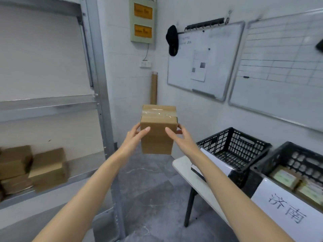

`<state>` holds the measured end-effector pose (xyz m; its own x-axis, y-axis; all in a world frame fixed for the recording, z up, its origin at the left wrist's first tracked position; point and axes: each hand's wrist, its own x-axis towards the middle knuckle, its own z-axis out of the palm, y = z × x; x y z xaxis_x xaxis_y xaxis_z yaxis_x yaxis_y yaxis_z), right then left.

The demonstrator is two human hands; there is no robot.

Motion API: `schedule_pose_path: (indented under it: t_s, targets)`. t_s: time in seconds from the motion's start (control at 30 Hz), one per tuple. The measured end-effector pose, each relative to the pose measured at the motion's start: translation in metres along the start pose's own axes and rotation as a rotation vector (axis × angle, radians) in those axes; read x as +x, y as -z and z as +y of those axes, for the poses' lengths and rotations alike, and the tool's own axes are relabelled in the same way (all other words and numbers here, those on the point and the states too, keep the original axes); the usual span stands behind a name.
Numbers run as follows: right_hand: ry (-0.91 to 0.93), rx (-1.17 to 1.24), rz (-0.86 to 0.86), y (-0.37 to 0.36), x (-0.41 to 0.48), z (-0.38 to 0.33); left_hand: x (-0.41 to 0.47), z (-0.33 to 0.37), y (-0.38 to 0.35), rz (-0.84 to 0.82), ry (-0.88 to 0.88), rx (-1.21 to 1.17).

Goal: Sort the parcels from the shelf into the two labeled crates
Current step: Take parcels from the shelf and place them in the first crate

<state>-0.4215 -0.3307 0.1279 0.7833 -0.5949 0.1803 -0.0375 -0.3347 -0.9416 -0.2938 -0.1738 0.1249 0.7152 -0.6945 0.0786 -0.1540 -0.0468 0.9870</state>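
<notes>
Taped cardboard parcel (158,130) upright in mid-air over the floor, between metal shelf (103,105) and white table (181,166); left hand (134,138) and right hand (183,140) grasp it from either side, thumbs on near face, fingers curled round the sides; two black crates on table, far crate (244,143) just beside near crate (297,159); near crate holds labelled parcels, paper sign (286,210) on its front; blurred boxes (47,168) low on shelf.

Two bare arms reach forward, left hand (133,139) and right hand (182,139) gripping a taped cardboard parcel (157,135) at centre, a metal shelf (47,109) with boxes (48,169) at nine o'clock, and a far black crate (216,139) and near labelled crate (272,159) on a white table (181,166) at four o'clock.
</notes>
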Motion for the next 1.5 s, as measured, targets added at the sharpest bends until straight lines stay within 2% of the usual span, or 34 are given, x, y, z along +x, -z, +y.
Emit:
schedule_pose_path:
  t_s: [0.2,0.5,0.67,0.97,1.23,1.5]
  targets:
    - [-0.082,0.071,0.238,0.099,-0.044,0.026,0.008,0.014,-0.098,-0.160,-0.065,-0.019]
    - [-0.049,-0.085,0.533,0.218,-0.116,0.052,0.017,0.023,-0.235,-0.454,-0.094,-0.021]
    - [-0.106,-0.235,0.576,0.263,-0.153,0.056,0.018,0.024,-0.298,-0.639,-0.147,-0.060]
    - [-0.183,-0.404,0.673,0.319,-0.165,0.074,0.039,0.031,-0.393,-0.815,-0.279,-0.050]
    - [-0.190,-0.465,0.690,0.362,-0.137,0.095,0.075,0.033,-0.454,-0.895,-0.395,-0.029]
    - [-0.176,-0.434,0.671,0.393,-0.102,0.117,0.114,0.031,-0.503,-0.941,-0.385,0.029]
